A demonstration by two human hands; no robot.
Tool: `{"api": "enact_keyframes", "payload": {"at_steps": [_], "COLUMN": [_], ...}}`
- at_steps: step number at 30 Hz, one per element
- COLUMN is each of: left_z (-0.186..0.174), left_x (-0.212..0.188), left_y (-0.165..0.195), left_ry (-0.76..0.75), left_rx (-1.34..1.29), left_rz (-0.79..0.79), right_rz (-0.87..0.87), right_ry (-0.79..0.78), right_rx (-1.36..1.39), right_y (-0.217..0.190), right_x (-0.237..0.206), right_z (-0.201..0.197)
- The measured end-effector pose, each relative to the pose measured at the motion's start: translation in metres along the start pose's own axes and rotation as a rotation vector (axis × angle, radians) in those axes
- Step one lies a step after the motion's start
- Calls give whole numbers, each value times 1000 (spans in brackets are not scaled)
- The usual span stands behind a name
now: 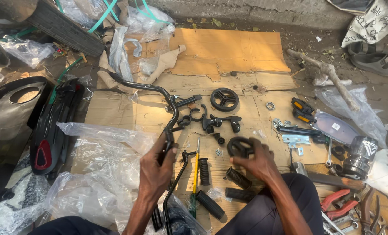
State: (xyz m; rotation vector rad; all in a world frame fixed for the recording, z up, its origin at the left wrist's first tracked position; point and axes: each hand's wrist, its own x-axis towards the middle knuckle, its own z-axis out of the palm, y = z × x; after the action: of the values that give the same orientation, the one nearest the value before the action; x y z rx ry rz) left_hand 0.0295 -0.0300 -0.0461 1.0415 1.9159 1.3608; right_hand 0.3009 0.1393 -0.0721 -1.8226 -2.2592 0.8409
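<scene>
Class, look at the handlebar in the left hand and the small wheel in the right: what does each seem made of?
Handlebar: probably metal tube with glossy black paint; it shows bright highlights along thin bends. Small wheel: likely moulded black plastic, matte, with spokes, like the wheel lying on the cardboard.

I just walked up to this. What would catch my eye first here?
Most striking are the two hands low in the middle: the left hand grips a black handlebar that curves up to the left, and the right hand holds a small black wheel. Around them, black parts lie scattered over cardboard, with a yellow screwdriver between the hands and crumpled plastic wrap at the left.
</scene>
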Motion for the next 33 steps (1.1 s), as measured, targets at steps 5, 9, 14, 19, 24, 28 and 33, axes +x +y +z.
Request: {"api": "enact_keyframes", "payload": {"at_steps": [5,9,14,19,24,28,33], "left_z": [17,25,23,25,30,37,23], "left_x": [-12,-23,-28,-27,-19,-21,-21], "left_y": [13,31,42,40,24,18,20], "left_ry": [-71,-194,-230,-282,-287,-377,-493], "left_rx": [219,363,337,410,416,418,222], "left_rz": [403,443,441,370,449,511,241], "right_rz": [147,-79,-110,-23,-191,-338,-888], "right_ry": [-234,-685,-638,-612,-515,-407,58], "right_rx": [1461,2068,1985,1923,1559,1078,258], "right_y": [-26,-47,-55,-48,-40,-46,-61], "right_x": [-72,-89,-86,-81,-76,-72,-71], "right_z": [-7,0,8,15,15,14,14]}}
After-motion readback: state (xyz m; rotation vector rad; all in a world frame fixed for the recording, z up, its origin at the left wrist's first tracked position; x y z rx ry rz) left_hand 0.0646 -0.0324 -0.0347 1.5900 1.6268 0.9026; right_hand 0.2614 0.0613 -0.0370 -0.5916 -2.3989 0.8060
